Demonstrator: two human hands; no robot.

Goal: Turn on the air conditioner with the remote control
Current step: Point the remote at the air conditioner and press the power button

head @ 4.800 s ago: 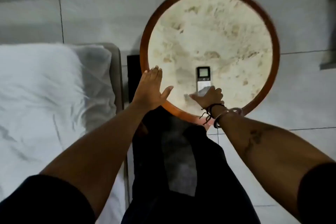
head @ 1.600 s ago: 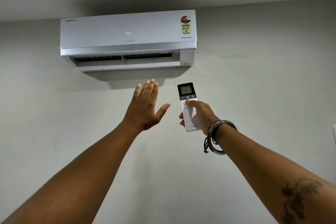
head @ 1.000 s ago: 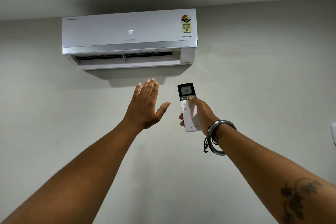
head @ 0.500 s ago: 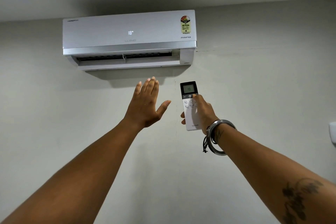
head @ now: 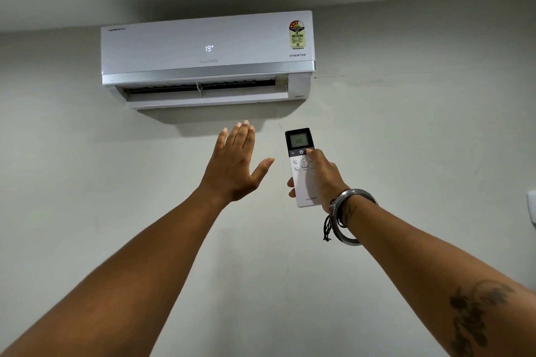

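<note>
A: What has changed since half a second ago?

B: The lit digits on the front panel of the air conditioner now read 19; a moment back they read 18, and further back the panel showed only two faint dots. Its flap under the panel hangs open, as it did in the last few frames.

A: And the remote control?

B: It is up in the air below the unit's right end, upright, its dark screen end pointing at the air conditioner. The screen is lit with digits I cannot read surely. It sits at about the same height as half a second ago.

A: Who has it?

B: The right hand is wrapped round its lower half, fingers behind, with the thumb tip laid on the dark strip of buttons just right of the power symbol. Earlier the thumb lay nearer the middle of that strip. Metal bangles and a black thread hang at that wrist.

A: The other hand?

B: The left hand is spread flat and holds nothing, fingers together pointing up, thumb out toward the remote control, apart from it. It hovers below the flap much as before. Behind all of it is the pale wall.
</note>
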